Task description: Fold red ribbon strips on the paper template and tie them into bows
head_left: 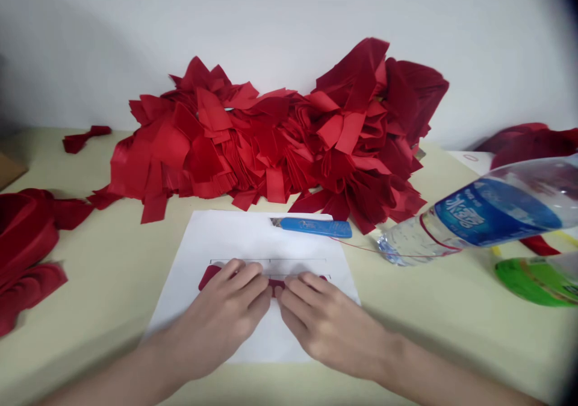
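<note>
- On the far left of the pale yellow-green tabletop [76, 364] sits a loose bundle of dark red cloth [22, 243], and a small twisted red fabric scrap [85, 138] lies alone behind it, near the white wall [289, 14].
- My left hand [219, 318] lies palm-down on a white paper sheet [180, 285], fingers together and nearly straight. It isn't closed around anything; the fingertips just press down on a narrow dark red fabric strip [210, 276].
- Behind the paper, a large heap of cut red fabric strips [271, 147] spreads across the table, its front edge just beyond the paper.
- My right hand [327, 327] mirrors the left, flat and open, pinning the same strip, with its fingertips almost meeting the left ones. The strip runs sideways along two thin ruled lines on the paper, mostly hidden under my fingers.
- A blue utility knife [316, 227] lies at the paper's far edge, its blade end pointing left.
- To the right, a clear plastic water bottle with a blue label [492, 216] lies on its side, a green-labelled bottle [539, 281] sits nearer me, and more dark red cloth [528, 144] lies at the far right.
</note>
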The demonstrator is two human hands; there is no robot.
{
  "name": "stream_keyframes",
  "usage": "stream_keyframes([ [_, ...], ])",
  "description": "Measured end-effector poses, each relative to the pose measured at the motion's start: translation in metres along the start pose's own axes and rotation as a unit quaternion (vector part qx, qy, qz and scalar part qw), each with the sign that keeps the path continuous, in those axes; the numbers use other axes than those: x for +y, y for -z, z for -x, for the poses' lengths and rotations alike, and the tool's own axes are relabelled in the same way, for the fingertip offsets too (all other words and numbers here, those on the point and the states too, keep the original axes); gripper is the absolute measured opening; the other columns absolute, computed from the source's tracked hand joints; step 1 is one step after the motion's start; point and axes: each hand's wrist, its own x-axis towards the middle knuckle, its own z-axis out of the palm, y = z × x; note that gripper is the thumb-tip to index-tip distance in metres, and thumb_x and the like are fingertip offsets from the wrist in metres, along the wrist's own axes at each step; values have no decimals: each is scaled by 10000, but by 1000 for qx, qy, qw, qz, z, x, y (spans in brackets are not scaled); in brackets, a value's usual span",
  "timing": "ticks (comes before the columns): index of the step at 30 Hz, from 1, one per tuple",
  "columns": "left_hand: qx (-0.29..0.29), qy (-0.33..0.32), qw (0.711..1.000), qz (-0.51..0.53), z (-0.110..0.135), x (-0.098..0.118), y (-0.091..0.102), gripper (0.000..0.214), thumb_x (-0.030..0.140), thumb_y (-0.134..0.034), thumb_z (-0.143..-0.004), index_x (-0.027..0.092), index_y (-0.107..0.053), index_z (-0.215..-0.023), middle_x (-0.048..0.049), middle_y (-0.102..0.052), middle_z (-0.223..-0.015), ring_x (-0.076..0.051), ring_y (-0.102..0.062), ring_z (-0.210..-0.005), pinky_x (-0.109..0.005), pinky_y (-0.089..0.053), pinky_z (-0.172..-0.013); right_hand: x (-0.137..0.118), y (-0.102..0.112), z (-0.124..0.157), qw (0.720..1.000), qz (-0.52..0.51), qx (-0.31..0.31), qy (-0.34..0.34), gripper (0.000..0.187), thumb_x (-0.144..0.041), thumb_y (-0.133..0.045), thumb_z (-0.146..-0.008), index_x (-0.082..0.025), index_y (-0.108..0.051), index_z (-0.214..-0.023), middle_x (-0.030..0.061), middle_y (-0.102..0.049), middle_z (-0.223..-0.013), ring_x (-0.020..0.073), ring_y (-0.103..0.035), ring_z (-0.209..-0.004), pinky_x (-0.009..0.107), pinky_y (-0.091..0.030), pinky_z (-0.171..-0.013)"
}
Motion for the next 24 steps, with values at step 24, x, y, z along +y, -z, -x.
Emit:
stream_keyframes([
  [24,-68,42,995,60,-23,-9,14,179,77,-500,-824,179,-561,-691,-21,-576,-697,-206,-483,-815,-368,-343,-750,30,10,-18,972,-194,-55,-121,178,-193,-521,-887,-140,-637,-764,34,-638,-736,168,-574,-733,310,-432,-737],
])
